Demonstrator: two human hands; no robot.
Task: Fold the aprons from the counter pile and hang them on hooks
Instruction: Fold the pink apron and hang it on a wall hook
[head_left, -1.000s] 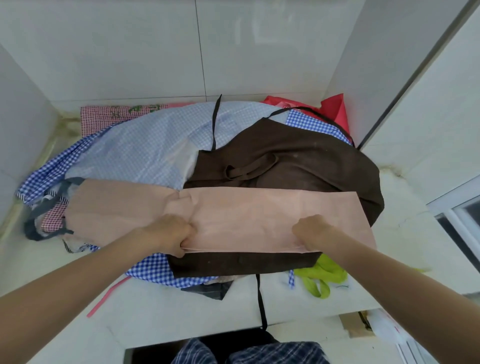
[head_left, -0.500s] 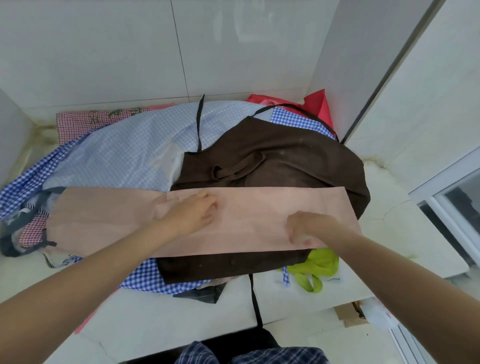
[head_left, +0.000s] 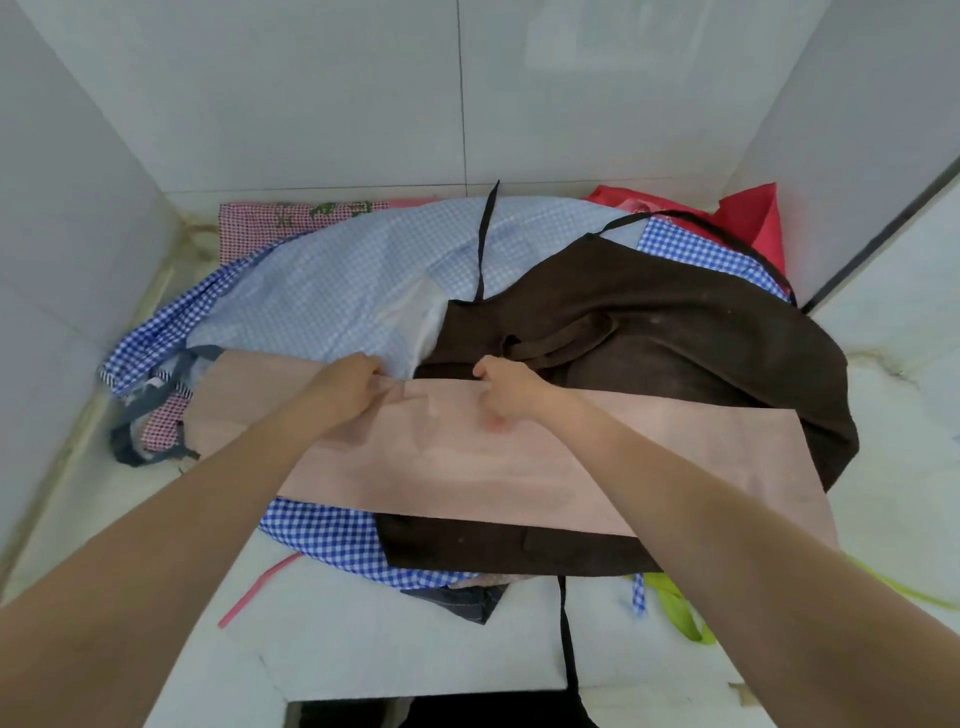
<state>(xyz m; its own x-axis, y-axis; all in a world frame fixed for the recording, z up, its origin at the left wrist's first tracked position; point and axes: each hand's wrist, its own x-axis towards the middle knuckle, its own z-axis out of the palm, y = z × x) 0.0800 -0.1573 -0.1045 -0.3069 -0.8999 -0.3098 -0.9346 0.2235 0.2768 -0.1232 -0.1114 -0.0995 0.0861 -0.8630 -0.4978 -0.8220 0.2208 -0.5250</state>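
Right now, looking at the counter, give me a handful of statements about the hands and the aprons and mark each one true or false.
1. Both hands grip the far edge of the pink apron. True: left hand, right hand.
2. The pink apron lies over the dark brown apron. True.
3. The pink apron hangs on a hook. False: it lies on the pile on the counter.
4. The right hand holds the green strap. False: the strap lies untouched near the counter edge.
5. A red cloth sits at the back right. True.

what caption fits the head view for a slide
Both hands, left and right, pinch the far edge of a pink apron atop the counter pile.
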